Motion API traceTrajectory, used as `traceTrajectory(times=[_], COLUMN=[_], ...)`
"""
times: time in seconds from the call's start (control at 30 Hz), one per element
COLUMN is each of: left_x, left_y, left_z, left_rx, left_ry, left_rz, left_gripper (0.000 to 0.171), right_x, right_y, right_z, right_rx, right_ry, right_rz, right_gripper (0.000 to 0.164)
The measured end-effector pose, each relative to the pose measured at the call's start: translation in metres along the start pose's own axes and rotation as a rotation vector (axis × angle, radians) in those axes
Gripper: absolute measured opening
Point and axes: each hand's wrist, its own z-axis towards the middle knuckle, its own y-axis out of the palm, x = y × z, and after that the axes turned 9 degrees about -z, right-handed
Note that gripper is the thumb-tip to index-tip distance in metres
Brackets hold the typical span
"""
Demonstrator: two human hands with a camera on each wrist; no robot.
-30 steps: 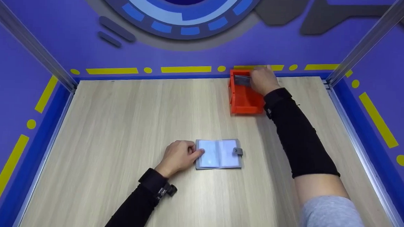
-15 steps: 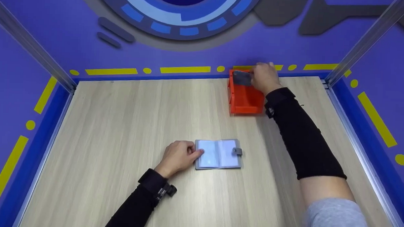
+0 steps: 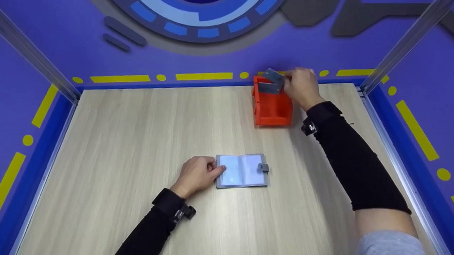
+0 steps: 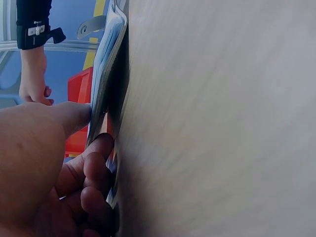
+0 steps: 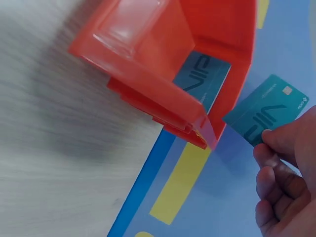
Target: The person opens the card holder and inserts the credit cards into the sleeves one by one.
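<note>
My right hand [image 3: 303,85] pinches a teal card [image 5: 269,103] with a chip and "VIP" lettering between thumb and fingers, just above the back of a red plastic bin [image 3: 273,121]. A second VIP card [image 5: 200,79] rests inside the bin against its back end. On the table lies a small grey card holder [image 3: 242,171], spread flat with clear sleeves showing and a snap tab [image 3: 263,167] at its right edge. My left hand [image 3: 197,175] grips its left edge, thumb on top; in the left wrist view the index fingertip [image 4: 102,143] is right at the underside.
The bin stands at the rear of the wood-grain table [image 3: 143,132], close to the blue-purple back wall [image 3: 199,62] with yellow markings. Side walls with metal rails [image 3: 411,47] bound the table at left and right.
My right hand has lifted up and slightly right, raising one card out of the bin, so two separate cards now show. The left hand still holds the card holder in place.
</note>
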Motion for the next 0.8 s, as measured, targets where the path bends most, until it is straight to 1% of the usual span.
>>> traceTrajectory(times=[0.17,0.2,0.27,0.33,0.43,0.57,0.7,0.8], left_x=[0.000,0.000,0.000,0.001,0.000,0.000,0.000,0.000], left_y=[0.000,0.000,-0.001,-0.002,-0.002,-0.002,-0.002,-0.001], left_z=[0.000,0.000,0.000,0.001,0.001,0.001,0.000,0.001], left_rx=[-0.004,-0.007,-0.009,-0.009,-0.012,-0.016,-0.016,-0.017], left_ry=[-0.012,-0.015,-0.017,-0.018,-0.023,-0.021,-0.017,-0.016], left_rz=[0.001,0.001,-0.001,-0.004,-0.004,-0.002,-0.008,-0.014], left_gripper=[0.043,0.042,0.042,0.042,0.042,0.043,0.043,0.043], right_x=[-0.011,-0.015,-0.022,-0.029,-0.038,-0.047,-0.055,-0.062], right_y=[-0.009,-0.010,-0.013,-0.015,-0.016,-0.015,-0.014,-0.013], right_z=[-0.019,-0.024,-0.034,-0.044,-0.060,-0.079,-0.096,-0.108], right_rx=[0.017,0.024,0.039,0.035,-0.008,-0.082,-0.146,-0.204], right_ry=[0.087,0.095,0.086,0.065,0.043,0.052,0.049,0.025], right_rz=[0.207,0.247,0.290,0.320,0.356,0.401,0.402,0.386], right_gripper=[0.032,0.032,0.030,0.027,0.025,0.025,0.024,0.022])
